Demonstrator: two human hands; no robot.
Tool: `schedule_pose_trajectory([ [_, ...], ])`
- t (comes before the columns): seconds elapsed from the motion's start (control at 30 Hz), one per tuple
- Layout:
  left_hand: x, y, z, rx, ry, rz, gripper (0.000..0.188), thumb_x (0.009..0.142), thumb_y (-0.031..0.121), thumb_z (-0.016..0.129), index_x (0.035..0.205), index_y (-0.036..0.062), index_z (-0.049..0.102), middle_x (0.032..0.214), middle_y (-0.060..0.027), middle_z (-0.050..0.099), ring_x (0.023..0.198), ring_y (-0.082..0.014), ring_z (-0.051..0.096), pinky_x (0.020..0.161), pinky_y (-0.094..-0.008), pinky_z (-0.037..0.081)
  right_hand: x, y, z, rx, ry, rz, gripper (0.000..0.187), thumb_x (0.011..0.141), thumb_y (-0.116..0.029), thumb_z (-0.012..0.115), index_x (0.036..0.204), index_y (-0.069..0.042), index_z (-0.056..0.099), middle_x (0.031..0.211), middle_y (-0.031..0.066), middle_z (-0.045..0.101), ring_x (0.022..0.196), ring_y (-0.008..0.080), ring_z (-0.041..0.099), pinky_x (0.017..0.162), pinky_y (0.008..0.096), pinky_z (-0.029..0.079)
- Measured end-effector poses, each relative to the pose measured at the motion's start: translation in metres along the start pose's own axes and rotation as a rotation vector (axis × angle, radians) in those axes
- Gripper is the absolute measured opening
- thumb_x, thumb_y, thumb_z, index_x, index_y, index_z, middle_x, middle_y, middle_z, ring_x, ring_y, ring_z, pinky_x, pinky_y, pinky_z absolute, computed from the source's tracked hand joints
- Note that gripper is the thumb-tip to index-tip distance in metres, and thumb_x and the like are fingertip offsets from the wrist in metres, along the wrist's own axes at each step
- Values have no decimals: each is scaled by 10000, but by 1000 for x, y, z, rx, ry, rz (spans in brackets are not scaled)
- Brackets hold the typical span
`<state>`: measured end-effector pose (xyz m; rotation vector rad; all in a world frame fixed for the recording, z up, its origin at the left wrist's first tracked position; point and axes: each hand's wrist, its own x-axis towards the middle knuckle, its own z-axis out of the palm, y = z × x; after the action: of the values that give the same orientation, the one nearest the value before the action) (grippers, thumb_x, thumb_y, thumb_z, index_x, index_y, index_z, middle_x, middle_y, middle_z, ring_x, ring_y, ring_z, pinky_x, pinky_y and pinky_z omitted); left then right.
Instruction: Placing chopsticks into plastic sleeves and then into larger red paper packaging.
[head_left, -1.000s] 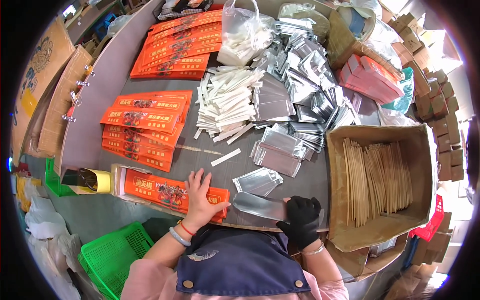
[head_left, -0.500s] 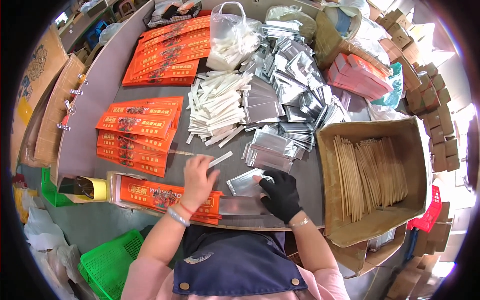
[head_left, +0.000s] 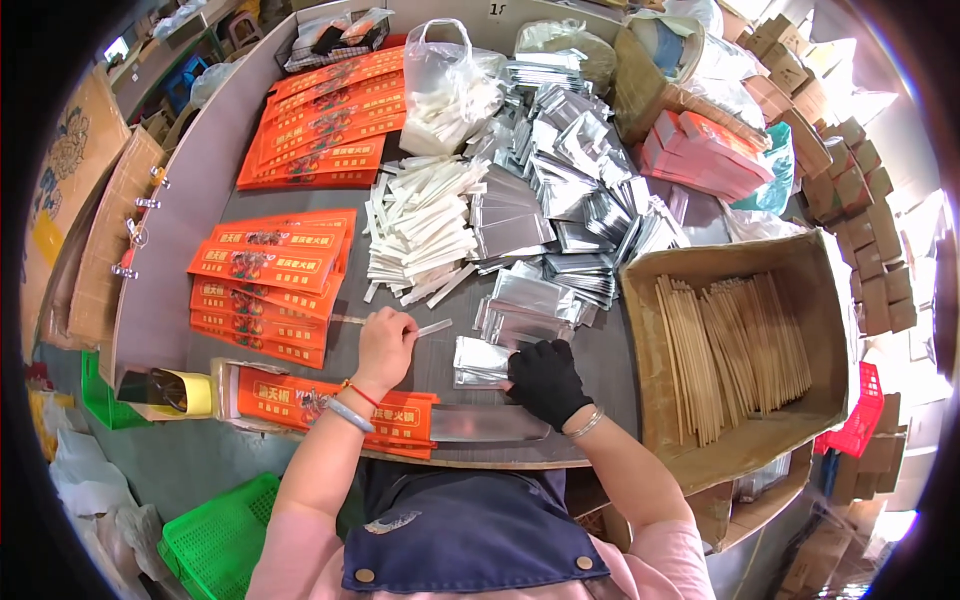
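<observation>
My left hand point(head_left: 386, 347) is closed in a pinch at the near end of a slim white paper-like strip point(head_left: 435, 327). My right hand point(head_left: 548, 382), in a black fingerless glove, curls over the right end of a few flat silver foil packets point(head_left: 480, 362); its fingertips are partly hidden. Below my hands, orange-red printed sleeves point(head_left: 290, 400) lie in a cardboard holder at the table edge, beside a smooth grey metal-like strip point(head_left: 492, 423). Beyond my hands spread a heap of white strips point(head_left: 420, 225) and a larger heap of silver packets point(head_left: 575, 165).
At right stands a cardboard box point(head_left: 750, 440) holding many thin wooden sticks point(head_left: 740, 350). Orange-red sleeve stacks point(head_left: 270, 290) lie at left. A clear plastic bag point(head_left: 437, 100) of white strips stands at the back. Green basket point(head_left: 220, 535) sits low at left.
My left hand has closed its fingers at the white strip, which is slightly turned. My right hand has curled further over the silver packets, now squared up together. The whole view has shifted slightly.
</observation>
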<state>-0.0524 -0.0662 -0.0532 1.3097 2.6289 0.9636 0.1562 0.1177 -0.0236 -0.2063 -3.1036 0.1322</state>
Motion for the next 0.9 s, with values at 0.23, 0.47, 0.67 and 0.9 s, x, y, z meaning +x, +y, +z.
schedule_pose_trajectory([
  [0.23,-11,15,-19,-133,7,-80,66,841,66,640,879,46,589,846,-132,612,832,-355,572,738,-448,458,-5,37,-25,195,463,360,213,762,-216,775,902,-84,685,875,84,654,826,297,619,788,400,459],
  [0.47,-18,59,9,-218,-192,277,136,794,78,671,892,50,581,943,-99,601,921,-320,544,793,-414,445,-144,116,-5,-102,486,960,338,861,-254,677,1117,-47,602,1054,155,616,1016,336,577,840,455,475],
  [0.67,-2,75,15,35,-354,222,363,674,150,808,969,111,601,1153,-59,561,1089,-300,497,878,-445,411,-164,115,-3,-264,59,1236,253,904,-228,600,1068,-43,547,1045,152,568,1002,354,567,838,462,481],
  [0.9,0,76,3,-235,-567,63,309,696,150,821,919,55,629,841,-85,658,812,-290,644,711,-395,504,-158,111,-8,-259,-161,1246,235,904,-115,528,1124,-33,520,1088,182,573,993,377,573,825,481,499],
])
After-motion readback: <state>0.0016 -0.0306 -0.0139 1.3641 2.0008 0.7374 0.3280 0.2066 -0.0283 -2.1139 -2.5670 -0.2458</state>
